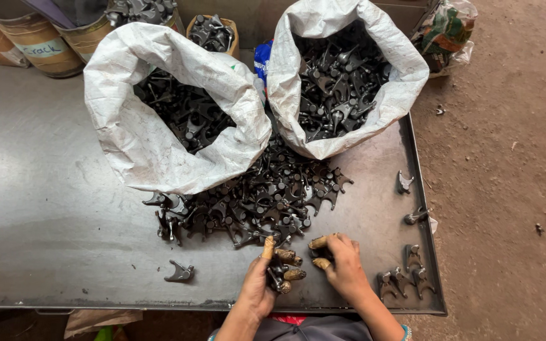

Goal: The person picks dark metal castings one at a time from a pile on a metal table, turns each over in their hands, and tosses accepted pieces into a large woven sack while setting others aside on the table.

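Observation:
My left hand (265,278), with brown fingertip covers, is closed around a dark metal fork-shaped part (278,275) near the table's front edge. My right hand (342,264), also with fingertip covers, grips another dark metal part (321,253) just beside it. Both hands sit at the near edge of a loose pile of similar black forged parts (254,199) spread over the grey metal table (45,208).
Two white woven sacks (159,145) (406,82) full of the same parts lie open behind the pile. A single part (180,273) lies front left. Several parts (406,278) are lined up front right, others (404,183) by the right edge. Tins (39,44) stand back left. Dirt floor lies to the right.

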